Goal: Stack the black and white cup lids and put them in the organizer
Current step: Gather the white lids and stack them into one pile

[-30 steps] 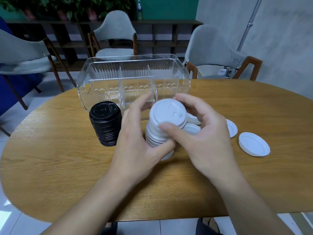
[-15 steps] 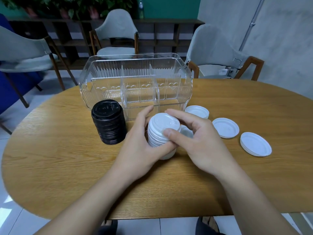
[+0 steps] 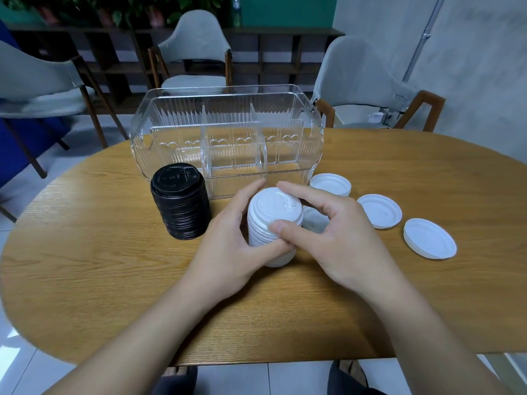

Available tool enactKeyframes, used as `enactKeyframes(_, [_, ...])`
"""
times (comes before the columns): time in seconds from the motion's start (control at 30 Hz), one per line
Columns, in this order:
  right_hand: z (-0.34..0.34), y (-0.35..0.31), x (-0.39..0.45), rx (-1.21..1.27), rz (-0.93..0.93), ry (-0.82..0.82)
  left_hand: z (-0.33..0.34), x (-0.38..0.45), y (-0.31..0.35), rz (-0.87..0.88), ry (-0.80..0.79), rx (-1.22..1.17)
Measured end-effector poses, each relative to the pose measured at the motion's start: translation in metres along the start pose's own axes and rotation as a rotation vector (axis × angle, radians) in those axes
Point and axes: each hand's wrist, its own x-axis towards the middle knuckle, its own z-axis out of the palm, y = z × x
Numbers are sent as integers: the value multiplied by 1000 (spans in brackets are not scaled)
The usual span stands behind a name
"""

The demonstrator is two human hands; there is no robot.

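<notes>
A stack of white cup lids [image 3: 272, 218] stands on the wooden table [image 3: 99, 266] between both hands. My left hand [image 3: 231, 246] wraps round its left side. My right hand [image 3: 333, 238] pinches the top lid with thumb and fingers. To the left stands a stack of black lids [image 3: 179, 201], touched by neither hand. Behind them sits the clear plastic organizer [image 3: 226, 138] with three compartments, all without lids. Loose white lids lie to the right: one near the organizer [image 3: 330, 183], one further right [image 3: 379, 210], one at the far right [image 3: 429, 238]. Another is partly hidden under my right hand.
Grey chairs stand behind the table at the left [image 3: 37, 81], the middle [image 3: 194, 52] and the right [image 3: 368, 86]. A dark shelf [image 3: 271, 52] runs along the back wall. The table's near edge lies just below my forearms.
The white stack has come down from a tilted, raised position to stand upright on the table. Both hands stayed on it. The loose lid near the organizer has come into view.
</notes>
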Motion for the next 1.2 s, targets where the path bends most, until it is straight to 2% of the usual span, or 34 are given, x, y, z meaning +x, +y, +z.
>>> enactKeyframes(0.23, [-4, 7, -1, 50, 4, -3, 7, -3, 5, 24, 36, 6])
enactKeyframes(0.33, [-16, 14, 1, 41, 23, 96, 8, -4, 6, 32, 29, 7])
enactKeyframes(0.4, [-23, 23, 1, -128, 51, 147, 8, -4, 6, 35, 23, -21])
enactKeyframes(0.5, [-23, 38, -1, -438, 78, 84, 9, -2, 4, 60, 41, -58])
enactKeyframes(0.6, [-18, 48, -4, -583, 80, 13, 11, -1, 4, 60, 59, -51])
enactKeyframes(0.7, [-18, 48, -3, -641, 28, 30, 12, -2, 4, 59, 57, -34])
enactKeyframes(0.97, [-16, 42, -3, -614, 54, 99, 12, -4, 7, 53, 57, -33])
enactKeyframes(1.2, [-18, 39, -6, -429, 93, 136, 11, -4, 7, 50, 59, -31])
